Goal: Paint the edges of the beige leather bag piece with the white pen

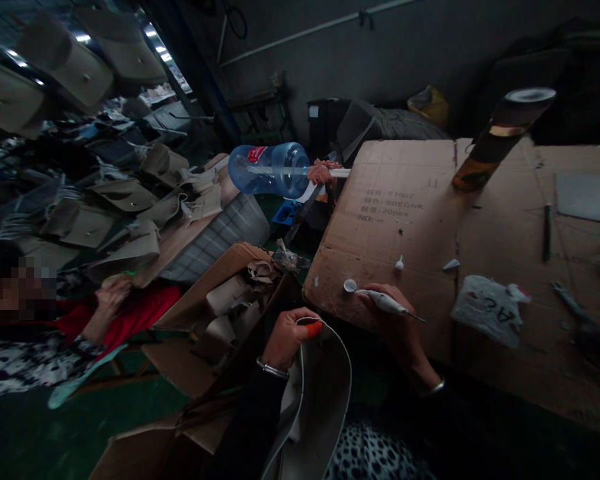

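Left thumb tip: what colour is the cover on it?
Orange, on the left hand gripping the pale curved piece; head view.

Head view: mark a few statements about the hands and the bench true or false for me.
1. The right hand holds a pen-like tool. True.
2. The left hand is empty. False: its grip is on the edge of a pale curved piece.
3. The bench is covered with cardboard. True.
4. The blue bottle stands upright on the cardboard. False: it lies on its side, off the cardboard's left edge.
5. A small white cap lies by the tool's end. True.
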Tool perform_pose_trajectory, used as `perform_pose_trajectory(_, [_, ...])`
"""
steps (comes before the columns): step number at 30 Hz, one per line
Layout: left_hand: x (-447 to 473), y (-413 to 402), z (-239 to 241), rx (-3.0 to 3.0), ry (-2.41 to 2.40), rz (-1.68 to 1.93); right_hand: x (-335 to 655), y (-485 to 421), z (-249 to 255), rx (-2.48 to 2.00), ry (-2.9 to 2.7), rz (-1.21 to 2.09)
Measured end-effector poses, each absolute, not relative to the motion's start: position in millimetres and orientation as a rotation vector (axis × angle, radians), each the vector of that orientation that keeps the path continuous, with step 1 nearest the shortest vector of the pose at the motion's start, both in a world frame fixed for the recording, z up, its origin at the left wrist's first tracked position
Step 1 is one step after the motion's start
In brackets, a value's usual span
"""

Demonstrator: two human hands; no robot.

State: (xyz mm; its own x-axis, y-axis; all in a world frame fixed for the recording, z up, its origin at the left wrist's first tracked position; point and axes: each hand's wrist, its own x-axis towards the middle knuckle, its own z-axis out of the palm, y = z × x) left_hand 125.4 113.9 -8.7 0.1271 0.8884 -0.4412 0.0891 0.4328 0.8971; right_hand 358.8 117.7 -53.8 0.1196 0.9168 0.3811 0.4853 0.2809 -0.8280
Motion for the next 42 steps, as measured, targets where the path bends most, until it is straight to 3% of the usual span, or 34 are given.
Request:
perform_pose_trajectory(15, [124,117,-7,1.137,1.307,0.62,360,120,-59,-1.339,-1.393,0.627])
perform_pose_trajectory(25, [119,119,-1,1.167,1.214,0.572,356,95,-14,-1.147,-1.049,1.361])
perform_pose_trajectory(42, [119,117,-2,1.175,1.167,0.559,345,94,-10,-1.068,-1.351,1.279])
